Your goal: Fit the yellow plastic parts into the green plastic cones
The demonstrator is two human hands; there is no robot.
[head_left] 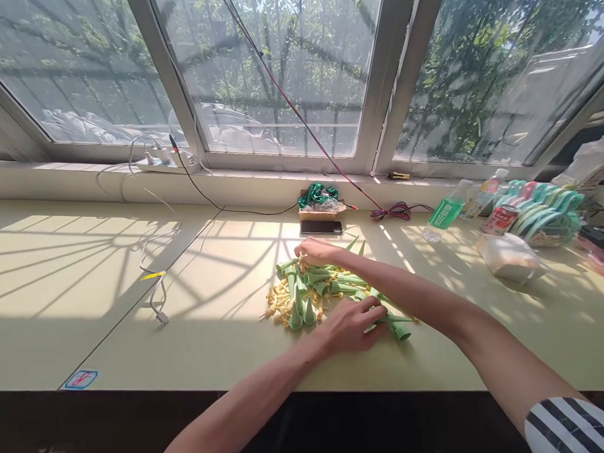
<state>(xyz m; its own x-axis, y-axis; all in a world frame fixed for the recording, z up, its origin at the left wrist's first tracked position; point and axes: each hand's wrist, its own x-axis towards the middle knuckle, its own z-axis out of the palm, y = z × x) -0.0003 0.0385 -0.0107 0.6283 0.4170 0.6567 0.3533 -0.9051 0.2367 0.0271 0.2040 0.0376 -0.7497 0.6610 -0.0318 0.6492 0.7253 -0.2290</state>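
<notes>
A pile of green tapered cones (pixel 296 312) and small yellow pointed pieces (pixel 279 301) lies on the table, under and between my crossed forearms. My right hand (pixel 319 251) reaches over to the pile's back left. Its fingers are closed at the end of a green cone (pixel 286 265), and the fingertips are partly hidden. Nearer the front edge, my left hand (pixel 359 322) is at the pile's right side. Its fingers curl around green cones there, with one cone (pixel 401 331) sticking out past them.
Behind the pile are a black phone (pixel 321 228) and a small box (pixel 319 214) with green stuff. Cables (pixel 391 211), a green-labelled bottle (pixel 446 212), a red can (pixel 500 219) and a white packet (pixel 510 255) stand to the right. A white cable (pixel 157 297) lies left.
</notes>
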